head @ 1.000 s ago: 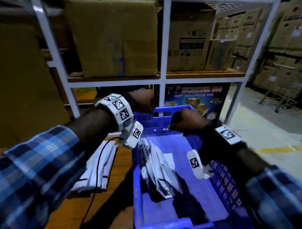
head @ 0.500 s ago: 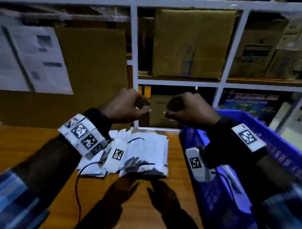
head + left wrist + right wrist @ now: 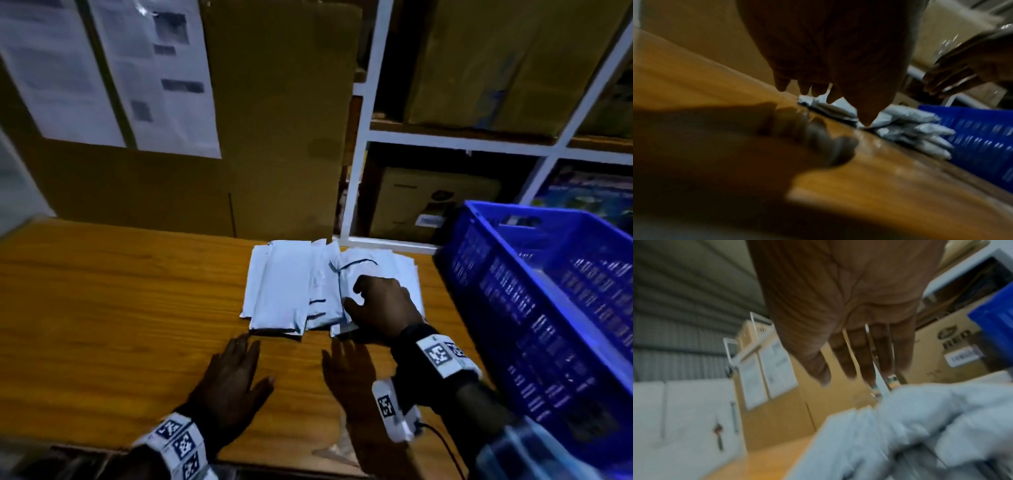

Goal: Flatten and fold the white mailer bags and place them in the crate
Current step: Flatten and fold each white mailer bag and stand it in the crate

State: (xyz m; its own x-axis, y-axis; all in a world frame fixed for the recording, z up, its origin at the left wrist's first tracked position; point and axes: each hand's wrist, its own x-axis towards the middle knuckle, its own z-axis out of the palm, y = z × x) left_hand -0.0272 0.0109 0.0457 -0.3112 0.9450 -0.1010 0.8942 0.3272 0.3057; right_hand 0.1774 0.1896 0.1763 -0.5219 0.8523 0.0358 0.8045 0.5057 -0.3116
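Several white mailer bags (image 3: pixel 329 287) lay heaped on the tabletop (image 3: pixel 120 291) beside the blue crate (image 3: pixel 548 291); right hand (image 3: pixel 383 308) spread, empty, over them; left hand (image 3: pixel 233 380) flat, empty; best to lift only the top bag.

Each wrist wore a white band (image 3: pixel 442 354) printed with black square markers over a black cuff; beside the right band, a white camera pod (image 3: pixel 394 413) trailed a black cable (image 3: pixel 445 445); plaid sleeve (image 3: pixel 534 452).
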